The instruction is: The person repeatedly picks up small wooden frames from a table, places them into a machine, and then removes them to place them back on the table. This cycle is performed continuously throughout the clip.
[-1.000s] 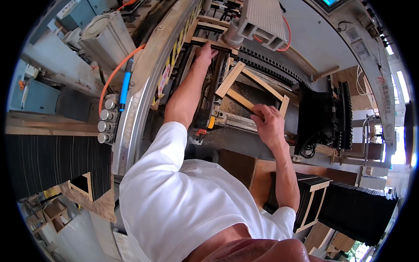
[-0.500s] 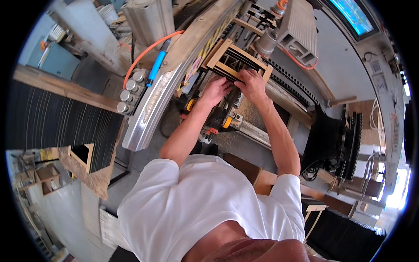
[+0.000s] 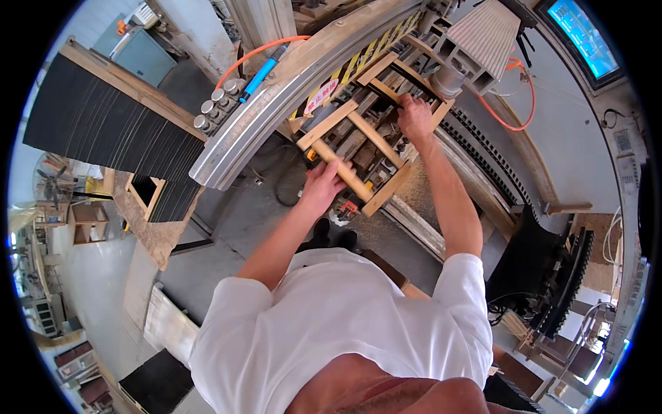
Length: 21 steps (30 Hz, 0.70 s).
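A wooden frame (image 3: 377, 140) is gripped by the left hand (image 3: 322, 185); farther along the machine's striped edge (image 3: 365, 58), a second frame (image 3: 378, 69) is touched by the right hand (image 3: 416, 120), its grip unclear.

Near frame (image 3: 378, 139) and far frame (image 3: 383, 90), both pale rectangular wood, slant close together

Tan wooden frame (image 3: 376, 139), black-and-yellow striped tape (image 3: 376, 51)
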Each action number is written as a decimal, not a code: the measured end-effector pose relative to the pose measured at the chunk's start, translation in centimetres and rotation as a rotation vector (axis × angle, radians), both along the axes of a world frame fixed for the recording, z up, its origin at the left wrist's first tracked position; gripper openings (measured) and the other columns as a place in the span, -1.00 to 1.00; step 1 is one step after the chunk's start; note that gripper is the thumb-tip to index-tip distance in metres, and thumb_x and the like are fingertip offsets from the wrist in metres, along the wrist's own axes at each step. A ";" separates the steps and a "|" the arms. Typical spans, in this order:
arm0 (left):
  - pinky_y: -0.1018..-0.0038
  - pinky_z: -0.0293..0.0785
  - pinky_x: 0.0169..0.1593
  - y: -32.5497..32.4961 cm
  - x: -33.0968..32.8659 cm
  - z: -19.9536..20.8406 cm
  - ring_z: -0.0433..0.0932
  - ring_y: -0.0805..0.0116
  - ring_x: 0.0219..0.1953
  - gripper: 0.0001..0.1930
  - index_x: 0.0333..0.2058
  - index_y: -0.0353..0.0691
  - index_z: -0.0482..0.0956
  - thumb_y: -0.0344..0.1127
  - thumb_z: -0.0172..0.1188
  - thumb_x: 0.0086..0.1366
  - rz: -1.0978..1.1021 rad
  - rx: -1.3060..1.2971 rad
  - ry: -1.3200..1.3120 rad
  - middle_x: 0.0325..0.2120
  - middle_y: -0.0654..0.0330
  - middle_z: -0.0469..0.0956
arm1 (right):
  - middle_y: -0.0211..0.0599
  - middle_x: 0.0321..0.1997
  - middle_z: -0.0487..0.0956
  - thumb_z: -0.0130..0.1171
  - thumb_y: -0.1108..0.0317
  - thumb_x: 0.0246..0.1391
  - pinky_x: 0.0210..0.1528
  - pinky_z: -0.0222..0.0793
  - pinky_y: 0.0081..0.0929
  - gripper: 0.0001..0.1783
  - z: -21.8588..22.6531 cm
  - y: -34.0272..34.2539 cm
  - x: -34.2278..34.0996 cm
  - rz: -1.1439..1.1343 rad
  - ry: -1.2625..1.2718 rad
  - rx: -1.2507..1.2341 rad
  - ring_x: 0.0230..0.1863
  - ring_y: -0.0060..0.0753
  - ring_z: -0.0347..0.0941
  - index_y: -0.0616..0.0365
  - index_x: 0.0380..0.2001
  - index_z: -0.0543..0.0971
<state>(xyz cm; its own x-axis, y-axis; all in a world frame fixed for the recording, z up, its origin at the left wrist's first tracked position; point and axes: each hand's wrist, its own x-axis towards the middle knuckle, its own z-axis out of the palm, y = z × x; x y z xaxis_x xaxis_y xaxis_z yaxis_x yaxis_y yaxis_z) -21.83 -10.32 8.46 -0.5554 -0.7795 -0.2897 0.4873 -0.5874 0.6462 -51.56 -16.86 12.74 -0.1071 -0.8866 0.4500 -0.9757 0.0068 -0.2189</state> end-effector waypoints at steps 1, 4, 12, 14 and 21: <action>0.20 0.41 0.16 1.4 1.9 0.5 0.47 0.12 0.09 -0.61 0.11 -0.28 0.35 -0.16 0.00 0.43 0.003 0.015 0.001 -0.01 0.08 0.48 | -0.14 -0.33 0.60 0.18 0.45 -0.11 -0.09 0.30 -0.14 -0.77 -0.4 -0.2 -0.7 -0.001 -0.008 0.000 -0.17 -0.04 0.49 0.09 -0.29 0.49; 0.25 0.43 0.14 4.9 7.2 1.7 0.49 0.14 0.07 -0.62 0.12 -0.27 0.34 -0.18 -0.04 0.45 0.050 0.029 -0.076 -0.04 0.09 0.50 | -0.15 -0.32 0.61 0.16 0.45 -0.09 -0.09 0.29 -0.15 -0.80 0.2 -1.2 -0.5 0.048 0.020 0.059 -0.16 -0.06 0.49 0.08 -0.31 0.48; 0.28 0.45 0.09 7.6 15.1 3.5 0.52 0.23 -0.01 -0.67 0.06 -0.25 0.36 -0.19 -0.04 0.45 0.060 0.002 -0.166 -0.13 0.13 0.52 | -0.16 -0.36 0.64 0.14 0.47 -0.11 -0.05 0.23 -0.26 -0.78 2.1 -3.3 0.1 -0.077 0.341 0.237 -0.13 -0.15 0.50 0.13 -0.30 0.49; 0.28 0.46 0.10 7.3 17.3 2.6 0.53 0.21 0.00 -0.67 0.05 -0.25 0.39 -0.18 -0.03 0.45 0.051 0.025 -0.171 -0.12 0.14 0.53 | -0.12 -0.36 0.64 0.14 0.46 -0.11 -0.05 0.23 -0.27 -0.77 2.4 -4.2 0.1 -0.095 0.426 0.287 -0.12 -0.14 0.50 0.14 -0.28 0.50; 0.29 0.49 0.07 5.0 24.4 -0.3 0.54 0.22 -0.03 -0.70 0.02 -0.26 0.38 -0.22 -0.01 0.44 0.144 0.070 -0.194 -0.13 0.12 0.53 | -0.24 -0.33 0.66 0.17 0.38 0.00 -0.04 0.14 -0.36 -0.77 2.6 -8.6 -0.9 -0.275 0.719 0.460 -0.11 -0.25 0.49 0.14 -0.23 0.52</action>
